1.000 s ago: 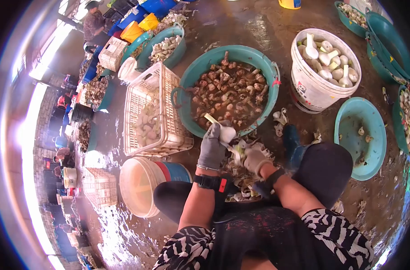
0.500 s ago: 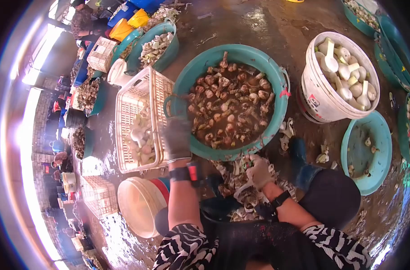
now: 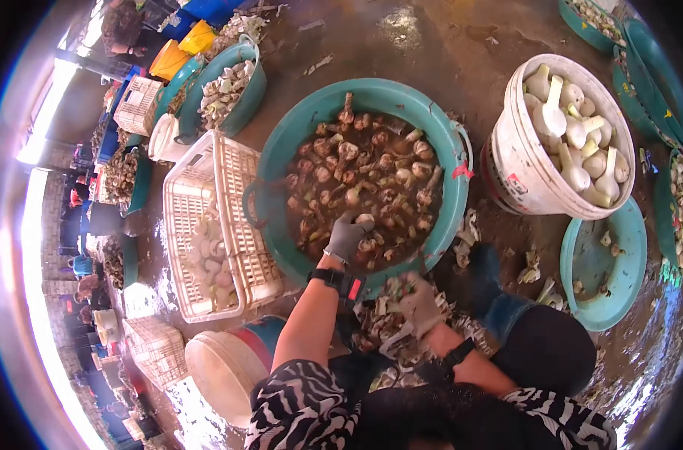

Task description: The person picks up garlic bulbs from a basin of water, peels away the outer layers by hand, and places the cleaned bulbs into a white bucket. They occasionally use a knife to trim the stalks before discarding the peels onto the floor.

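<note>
A round green tub [image 3: 270, 169] stands in front of me, holding brown water and many unpeeled garlic bulbs [image 3: 347, 152]. My left hand [image 3: 346, 238], in a grey glove, is over the near part of the tub, its fingers closed at a pale garlic bulb [image 3: 365, 221]. My right hand [image 3: 420, 306], in a lighter, dirty glove, is closed above a heap of garlic peelings [image 3: 383, 319] between my knees. What lies inside its fingers is hidden.
A white crate [image 3: 240, 217] with peeled garlic stands left of the tub, a lidded bucket [image 3: 221, 375] nearer me. To the right are a white bucket [image 3: 506, 161] of peeled bulbs and a green basin [image 3: 570, 262]. Another person [image 3: 122, 30] is at far left.
My left hand has moved from the crate's edge rightward into the tub, to the garlic bulbs. My right hand stays over the peelings. The view has shifted slightly.
</note>
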The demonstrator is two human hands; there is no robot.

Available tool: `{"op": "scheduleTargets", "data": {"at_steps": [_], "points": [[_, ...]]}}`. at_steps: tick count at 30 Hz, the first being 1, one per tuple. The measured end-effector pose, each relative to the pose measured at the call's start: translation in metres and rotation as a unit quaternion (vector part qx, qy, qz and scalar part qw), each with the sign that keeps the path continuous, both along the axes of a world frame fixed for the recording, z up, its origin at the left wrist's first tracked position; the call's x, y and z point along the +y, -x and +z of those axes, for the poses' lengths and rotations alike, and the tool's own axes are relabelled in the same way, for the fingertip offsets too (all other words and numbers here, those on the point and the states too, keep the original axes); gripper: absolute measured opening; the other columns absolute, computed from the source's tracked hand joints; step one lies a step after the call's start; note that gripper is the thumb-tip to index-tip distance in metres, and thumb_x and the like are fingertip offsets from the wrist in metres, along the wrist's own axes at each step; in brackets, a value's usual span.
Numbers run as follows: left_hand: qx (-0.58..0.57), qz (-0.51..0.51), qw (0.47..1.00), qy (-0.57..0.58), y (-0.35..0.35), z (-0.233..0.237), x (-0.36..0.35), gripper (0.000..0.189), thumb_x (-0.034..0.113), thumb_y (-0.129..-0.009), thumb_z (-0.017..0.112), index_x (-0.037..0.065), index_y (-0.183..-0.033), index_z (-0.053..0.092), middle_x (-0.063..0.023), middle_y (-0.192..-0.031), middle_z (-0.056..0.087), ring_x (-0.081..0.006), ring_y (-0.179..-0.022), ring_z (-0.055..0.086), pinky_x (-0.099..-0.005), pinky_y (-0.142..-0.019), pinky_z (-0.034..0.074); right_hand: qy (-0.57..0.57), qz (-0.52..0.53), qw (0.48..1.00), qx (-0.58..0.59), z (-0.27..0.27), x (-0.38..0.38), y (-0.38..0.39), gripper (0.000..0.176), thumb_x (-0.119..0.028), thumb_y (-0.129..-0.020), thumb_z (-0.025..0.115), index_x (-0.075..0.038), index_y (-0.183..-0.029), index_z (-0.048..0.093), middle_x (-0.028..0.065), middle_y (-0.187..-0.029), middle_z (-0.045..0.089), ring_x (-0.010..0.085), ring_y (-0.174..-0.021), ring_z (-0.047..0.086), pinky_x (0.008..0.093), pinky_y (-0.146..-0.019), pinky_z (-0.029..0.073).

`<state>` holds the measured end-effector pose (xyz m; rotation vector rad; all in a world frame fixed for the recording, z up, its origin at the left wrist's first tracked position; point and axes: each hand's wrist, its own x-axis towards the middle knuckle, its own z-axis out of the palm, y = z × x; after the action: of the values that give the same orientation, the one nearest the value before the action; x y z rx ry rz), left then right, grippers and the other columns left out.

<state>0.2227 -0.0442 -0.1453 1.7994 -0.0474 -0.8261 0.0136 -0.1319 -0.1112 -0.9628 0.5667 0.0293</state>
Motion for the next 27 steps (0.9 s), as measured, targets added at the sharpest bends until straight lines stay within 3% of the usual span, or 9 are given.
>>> {"op": "scheduleTargets", "data": {"at_steps": [2,7,8,9,13,16,19,25,27], "points": [[-0.083,-0.013,0.996,-0.02,0.034,0.032,0.009,0.029,0.014,-0.081,0.067,-0.001,-0.104,0.059,-0.0047,-0.09,0.063,-0.0114,-0.077,0.059,-0.0246,-0.066,0.05,-0.187,-0.151,0.97,-0.024,0.0,0.008,-0.009,0.037,0.008,-0.072,0.044,0.0,-0.105,0.059,0.0042,-0.082,0.061,0.0094,-0.075,0.055,0.0235,-0.067,0.047],[-0.028,0.072,0.993,0.089,0.129,0.072,0.018,0.034,0.012,-0.084,0.063,-0.001,-0.114,0.055,-0.0034,-0.099,0.06,-0.0099,-0.088,0.057,-0.0237,-0.075,0.049,0.017,-0.103,0.988,-0.117,-0.019,0.003,-0.004,0.022,-0.004,-0.087,0.047,-0.004,-0.104,0.061,0.0015,-0.089,0.062,0.0105,-0.08,0.058,0.0243,-0.072,0.048],[-0.056,0.052,0.994,0.078,0.138,0.083,0.024,0.035,0.012,-0.083,0.064,-0.001,-0.115,0.055,-0.004,-0.1,0.06,-0.0105,-0.09,0.057,-0.0241,-0.077,0.048,0.054,-0.08,0.988,-0.122,-0.026,-0.001,-0.003,0.02,-0.01,-0.092,0.048,-0.005,-0.106,0.062,0.0011,-0.09,0.062,0.0108,-0.079,0.059,0.0243,-0.072,0.049],[-0.085,0.032,0.994,0.066,0.145,0.092,0.029,0.036,0.012,-0.083,0.065,-0.001,-0.115,0.054,-0.0047,-0.101,0.059,-0.0112,-0.092,0.057,-0.0246,-0.079,0.048,-0.022,-0.086,0.994,-0.069,0.022,-0.009,0.002,0.019,-0.014,-0.092,0.049,-0.004,-0.102,0.062,0.0005,-0.086,0.062,0.0101,-0.073,0.058,0.0241,-0.066,0.048],[-0.387,-0.077,0.918,-0.035,0.167,0.122,0.035,0.043,0.01,-0.073,0.071,0.001,-0.112,0.056,-0.0132,-0.108,0.06,-0.0233,-0.101,0.058,-0.0318,-0.087,0.046,-0.036,-0.043,0.994,-0.096,0.035,-0.005,0.016,0.018,-0.003,-0.09,0.048,-0.003,-0.106,0.057,0.0013,-0.096,0.059,0.0094,-0.087,0.057,0.0226,-0.076,0.047],[-0.456,-0.114,0.88,-0.069,0.181,0.135,0.037,0.042,0.01,-0.071,0.071,0.003,-0.11,0.057,-0.0143,-0.108,0.06,-0.0261,-0.101,0.059,-0.0328,-0.087,0.046,-0.052,-0.031,0.991,-0.119,0.038,0.001,0.022,0.017,-0.002,-0.089,0.051,-0.003,-0.105,0.056,0.0015,-0.097,0.06,0.0093,-0.088,0.056,0.0215,-0.076,0.047],[-0.385,-0.091,0.917,-0.047,0.192,0.14,0.041,0.041,0.01,-0.07,0.071,0.003,-0.108,0.058,-0.0133,-0.108,0.061,-0.0256,-0.101,0.059,-0.0327,-0.087,0.046,-0.06,0.006,0.988,-0.141,0.039,-0.001,0.031,0.018,0.0,-0.087,0.052,-0.002,-0.105,0.056,0.0022,-0.099,0.06,0.0102,-0.084,0.058,0.0221,-0.074,0.049],[-0.403,-0.078,0.909,-0.075,0.208,0.152,0.044,0.042,0.01,-0.068,0.072,0.002,-0.107,0.058,-0.012,-0.105,0.062,-0.0253,-0.099,0.06,-0.0316,-0.087,0.046,-0.146,0.07,0.982,-0.097,0.076,-0.011,0.053,0.015,-0.007,-0.085,0.057,-0.004,-0.099,0.059,0.0026,-0.09,0.063,0.0128,-0.072,0.06,0.0257,-0.066,0.05],[-0.383,-0.074,0.919,-0.064,0.211,0.15,0.048,0.033,0.014,-0.076,0.068,0.002,-0.106,0.059,-0.0106,-0.103,0.063,-0.024,-0.096,0.06,-0.032,-0.083,0.048,-0.12,0.09,0.985,-0.088,0.076,-0.012,0.054,0.014,-0.009,-0.084,0.059,-0.005,-0.097,0.061,0.0023,-0.087,0.063,0.0125,-0.074,0.06,0.026,-0.066,0.05]]}}
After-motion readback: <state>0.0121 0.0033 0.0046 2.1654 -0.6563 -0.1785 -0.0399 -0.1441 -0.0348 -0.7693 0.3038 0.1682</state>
